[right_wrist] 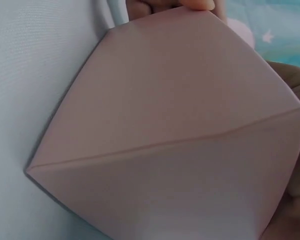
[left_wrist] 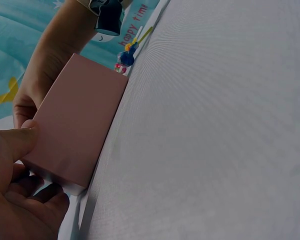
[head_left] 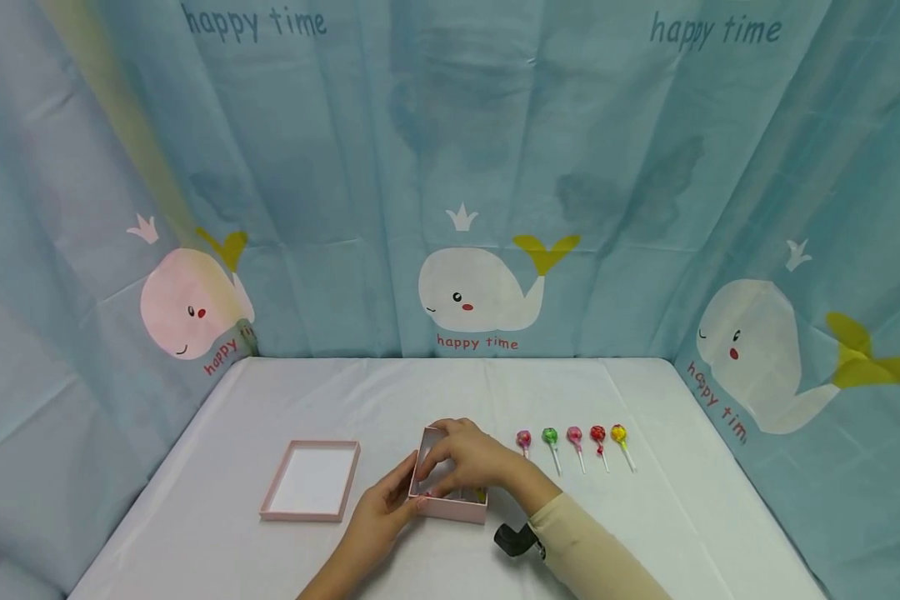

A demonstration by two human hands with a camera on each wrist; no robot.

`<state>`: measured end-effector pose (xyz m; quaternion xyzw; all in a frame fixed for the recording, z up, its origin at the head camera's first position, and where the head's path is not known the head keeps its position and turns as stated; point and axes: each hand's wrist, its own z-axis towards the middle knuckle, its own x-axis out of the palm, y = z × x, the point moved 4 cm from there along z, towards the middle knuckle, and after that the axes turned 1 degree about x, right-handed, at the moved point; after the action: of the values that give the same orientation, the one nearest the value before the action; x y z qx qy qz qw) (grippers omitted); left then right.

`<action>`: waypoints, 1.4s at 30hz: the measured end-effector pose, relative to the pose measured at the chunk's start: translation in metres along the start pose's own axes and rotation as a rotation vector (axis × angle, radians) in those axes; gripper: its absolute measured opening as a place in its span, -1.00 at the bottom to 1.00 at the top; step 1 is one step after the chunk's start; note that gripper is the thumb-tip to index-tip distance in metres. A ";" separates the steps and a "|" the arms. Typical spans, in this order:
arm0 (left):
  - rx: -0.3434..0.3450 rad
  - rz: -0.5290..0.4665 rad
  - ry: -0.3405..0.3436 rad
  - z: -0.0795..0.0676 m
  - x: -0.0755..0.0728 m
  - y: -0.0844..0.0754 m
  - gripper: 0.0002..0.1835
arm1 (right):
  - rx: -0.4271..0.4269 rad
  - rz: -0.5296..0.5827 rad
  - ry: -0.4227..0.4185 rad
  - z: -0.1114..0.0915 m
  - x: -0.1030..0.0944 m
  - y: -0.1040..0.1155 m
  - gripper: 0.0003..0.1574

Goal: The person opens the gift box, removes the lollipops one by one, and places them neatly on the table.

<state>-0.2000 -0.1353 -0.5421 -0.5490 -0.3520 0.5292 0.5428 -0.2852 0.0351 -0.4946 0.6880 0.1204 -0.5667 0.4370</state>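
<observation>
Head: open pink box (head_left: 453,511) on white desk (head_left: 720,533), near 6 o'clock in frame. Left grip (head_left: 381,508) pinches its near-left corner, thumb on the near wall. Right grip (head_left: 471,454) reaches over the far rim into the box, thumb and index apart; fingertips partly hidden, can't tell if they hold anything. Pink lid (head_left: 311,481) lies off the box at its 9 o'clock, inside facing up. Toward 2-3 o'clock, lollipops in a row, left to right: magenta lollipop (head_left: 523,437), green lollipop (head_left: 550,435), pink lollipop (head_left: 574,434), red lollipop (head_left: 597,433), yellow lollipop (head_left: 618,433). Black wrist camera (head_left: 516,540) at the box's 4 o'clock.

Progress, my read: partway. Lid's off, something yellow (head_left: 482,495) shows inside at the box's 4 o'clock corner; full contents not visible. Five lollipops remain unboxed, lid not on.

Left wrist: left thumb presses the box wall from 9 o'clock, other fingers curl at its 7. Right grip is behind the box at 10. Lollipops bunch past it at 1, colors unreliable.

Right wrist: box walls fill most of the frame. Left fingertips on the edge at 12, part of right grip at 3, its fingertips out of sight.
</observation>
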 end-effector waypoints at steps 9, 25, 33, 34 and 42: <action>-0.017 0.015 0.011 0.001 0.000 0.000 -0.16 | -0.017 -0.094 -0.005 0.001 0.005 0.001 -0.68; -0.002 -0.007 0.009 0.000 -0.001 0.000 -0.19 | -0.056 -0.209 0.010 0.001 0.009 0.005 -0.65; -0.005 -0.018 -0.004 0.000 0.000 0.001 -0.17 | -0.092 -0.242 0.003 0.000 0.009 0.007 -0.65; -0.005 -0.020 -0.004 0.000 0.000 0.001 -0.17 | -0.097 -0.248 0.004 0.000 0.010 0.007 -0.66; -0.015 -0.043 -0.015 0.000 0.001 0.001 -0.18 | -0.073 -0.242 -0.004 0.000 0.009 0.006 -0.65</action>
<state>-0.2003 -0.1344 -0.5432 -0.5413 -0.3716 0.5188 0.5475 -0.2780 0.0283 -0.5000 0.6510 0.2222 -0.6118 0.3907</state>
